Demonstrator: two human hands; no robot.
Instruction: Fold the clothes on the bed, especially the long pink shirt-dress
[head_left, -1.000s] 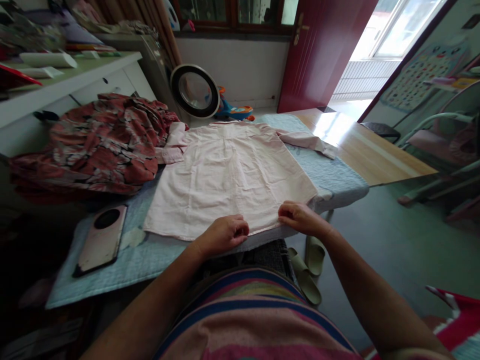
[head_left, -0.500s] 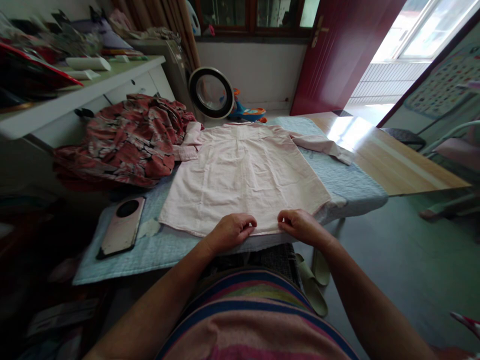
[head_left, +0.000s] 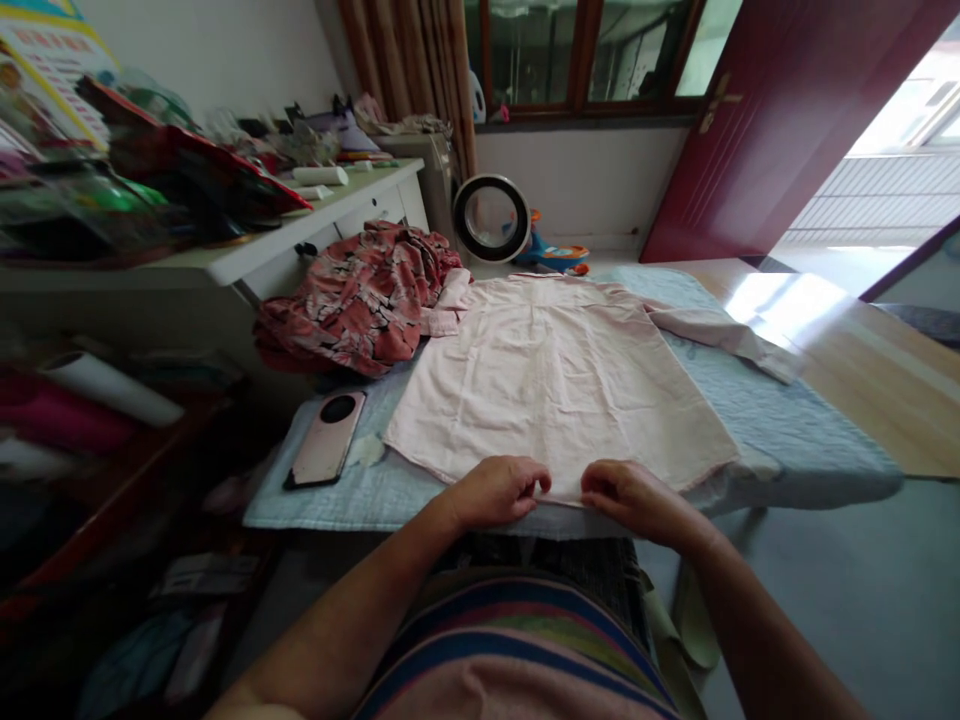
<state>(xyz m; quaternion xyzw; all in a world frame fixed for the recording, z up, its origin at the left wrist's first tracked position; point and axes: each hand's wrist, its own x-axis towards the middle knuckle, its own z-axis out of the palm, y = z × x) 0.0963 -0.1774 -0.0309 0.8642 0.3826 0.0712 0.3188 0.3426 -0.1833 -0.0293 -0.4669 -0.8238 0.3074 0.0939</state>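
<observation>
A pale pink long-sleeved shirt (head_left: 555, 385) lies spread on a light blue quilted pad (head_left: 405, 505), its collar at the far end and its hem towards me. My left hand (head_left: 504, 490) is closed with curled fingers at the middle of the hem. Just to the right, my right hand (head_left: 626, 497) pinches the same hem, a small gap between the two. The fingertips partly hide the cloth edge. One sleeve stretches out to the right; the other is bent in at the left.
Left of the shirt lies a phone (head_left: 328, 440), with a bunched red patterned cloth (head_left: 367, 300) behind it. A cluttered white desk (head_left: 247, 250) borders the left side. Beyond the pad are an open round washer door (head_left: 491, 219), a red door (head_left: 720, 130) and a wooden board (head_left: 847, 400).
The view has swung left, so everything sits further right in the picture and more of the desk shows. Both hands stay at the shirt's hem, slightly closer together.
</observation>
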